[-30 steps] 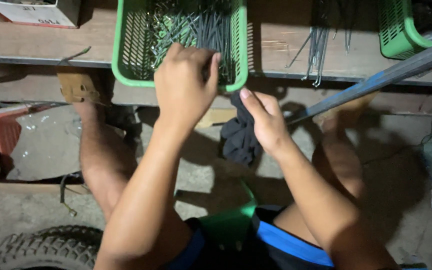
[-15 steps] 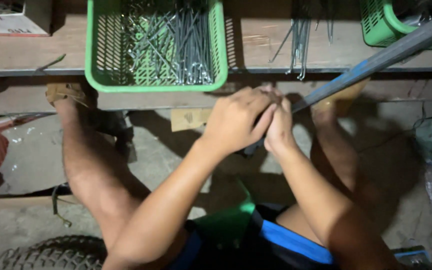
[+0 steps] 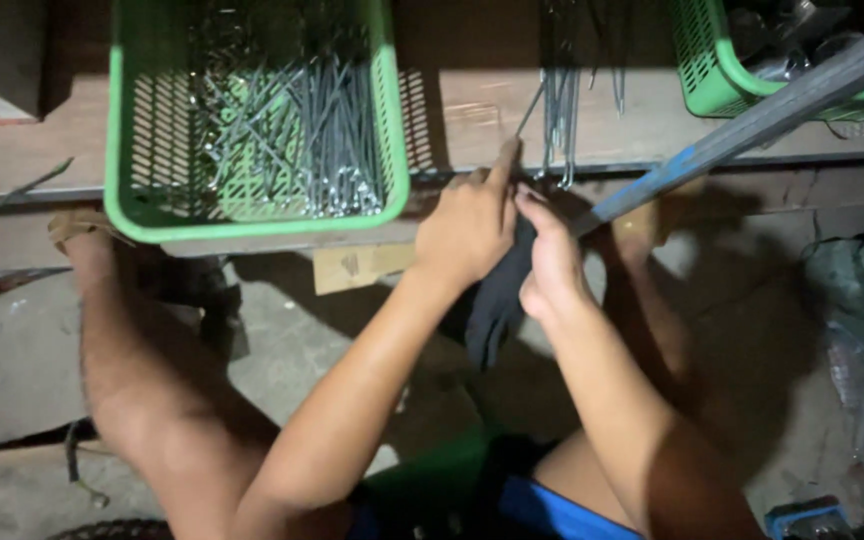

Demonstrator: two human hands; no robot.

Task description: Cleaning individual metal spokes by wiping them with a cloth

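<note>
- Dark cloth [image 3: 497,300] sat pinched between both hands at the centre of the frame, its loose end hanging below them.
- Left hand [image 3: 467,232] was curled over the cloth's top, index finger stretched up toward the loose metal rods [image 3: 557,120] on the desk [image 3: 42,150]; half a second earlier it was clasped flat over the other hand.
- Right hand [image 3: 550,260] gripped the cloth from the side, fingers closed.
- Since then the pair had risen to the desk edge, beside the long grey bar [image 3: 752,120].
- Green basket [image 3: 252,215] of nails lay upper left.
</note>
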